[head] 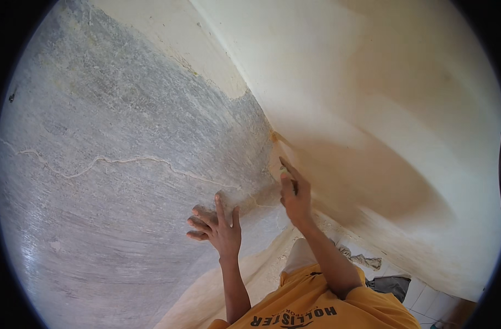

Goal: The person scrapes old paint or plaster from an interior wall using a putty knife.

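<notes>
My left hand [221,230] rests with fingers spread on a rough grey plaster wall [123,197], below the end of a wavy pale crack line [129,160]. My right hand [295,197] is closed around a small hand tool [284,169] with a pale part showing at the fingers. The tool's working end is mostly hidden, so its exact kind cannot be told. Its index finger points up along the corner between the grey wall and a cream-painted wall [398,135]. Just above the right hand, an orange-brown patch [274,135] marks the corner.
Bare cream coating [209,61] borders the grey area at the top. On the white tiled floor [415,294] behind me lie a crumpled pale rag [363,260] and a dark grey cloth-like item [388,286]. A small dark fitting [12,98] sits on the far left wall.
</notes>
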A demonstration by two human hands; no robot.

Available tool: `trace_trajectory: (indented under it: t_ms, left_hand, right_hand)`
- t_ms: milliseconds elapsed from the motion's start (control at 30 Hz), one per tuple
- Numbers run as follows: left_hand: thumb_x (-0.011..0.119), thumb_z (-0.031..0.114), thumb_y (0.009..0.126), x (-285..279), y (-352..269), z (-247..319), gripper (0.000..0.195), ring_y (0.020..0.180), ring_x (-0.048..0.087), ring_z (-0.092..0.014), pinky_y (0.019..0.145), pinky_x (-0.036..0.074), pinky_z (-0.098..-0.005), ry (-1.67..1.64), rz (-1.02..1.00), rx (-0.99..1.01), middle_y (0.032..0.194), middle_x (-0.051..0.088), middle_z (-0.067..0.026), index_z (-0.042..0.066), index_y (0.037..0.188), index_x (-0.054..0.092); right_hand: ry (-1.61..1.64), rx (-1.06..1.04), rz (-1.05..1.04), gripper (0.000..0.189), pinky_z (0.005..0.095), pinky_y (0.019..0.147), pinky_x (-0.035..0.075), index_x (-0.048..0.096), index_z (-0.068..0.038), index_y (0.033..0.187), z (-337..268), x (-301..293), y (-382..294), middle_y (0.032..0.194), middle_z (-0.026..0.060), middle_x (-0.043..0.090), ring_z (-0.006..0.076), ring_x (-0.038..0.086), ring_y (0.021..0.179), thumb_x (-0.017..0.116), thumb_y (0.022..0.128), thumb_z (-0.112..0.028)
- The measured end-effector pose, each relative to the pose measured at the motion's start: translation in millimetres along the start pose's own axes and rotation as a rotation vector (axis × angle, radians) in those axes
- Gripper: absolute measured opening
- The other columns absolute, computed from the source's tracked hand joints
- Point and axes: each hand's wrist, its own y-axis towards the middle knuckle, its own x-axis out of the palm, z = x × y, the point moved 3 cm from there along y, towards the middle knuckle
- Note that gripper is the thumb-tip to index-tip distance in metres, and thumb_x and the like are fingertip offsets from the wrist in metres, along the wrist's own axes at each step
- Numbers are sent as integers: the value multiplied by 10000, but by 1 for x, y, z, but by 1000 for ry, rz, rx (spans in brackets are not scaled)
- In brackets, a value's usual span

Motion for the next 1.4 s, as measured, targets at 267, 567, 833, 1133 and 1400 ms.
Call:
trace_trajectory:
  t_ms: [267, 567, 833, 1133, 1400]
  left_hand:
    - [693, 565, 919, 1, 4, -2, 715, 1488, -300, -473, 1063, -273, -694, -20, -8, 9, 1673, -113, -280, 302, 1542, 462]
    - [680, 574, 925, 2, 3, -3, 738, 1483, -309, -476, 1064, -263, -703, 8, -5, 5, 1669, -129, -285, 302, 1563, 427]
    - [654, 595, 933, 3, 2, -3, 841, 1453, -331, -522, 1032, -225, -768, 38, -57, 11, 1643, -167, -327, 278, 1621, 289]
    - [697, 592, 902, 4, -1, -3, 783, 1467, -316, -509, 1040, -257, -733, 3, -32, -12, 1659, -155, -299, 306, 1572, 409]
    - [699, 582, 908, 3, 2, -3, 764, 1471, -311, -504, 1038, -262, -730, -6, -21, -3, 1658, -157, -300, 306, 1564, 423]
  right_hand:
    - [-130, -175, 55, 422, 299, 826, 496, 571, -31, 1427, 17, 7, 0, 1216, 148, 702, 161, 634, 884, 533, 1057, -230]
    - [44, 161, -17, 435, 296, 830, 482, 564, -30, 1432, 15, -2, 3, 1197, 135, 705, 154, 585, 831, 564, 1044, -226]
    - [12, -26, 51, 443, 270, 692, 452, 558, -23, 1439, 12, 2, 8, 1056, 100, 713, 112, 529, 717, 560, 1044, -226]
    - [80, -41, 67, 411, 236, 560, 359, 583, -35, 1423, 14, 1, 9, 820, -1, 638, 46, 409, 607, 545, 1054, -212]
    - [80, -1, 74, 420, 253, 624, 408, 575, -33, 1427, 7, 0, 10, 938, 65, 694, 76, 484, 663, 554, 1050, -216]
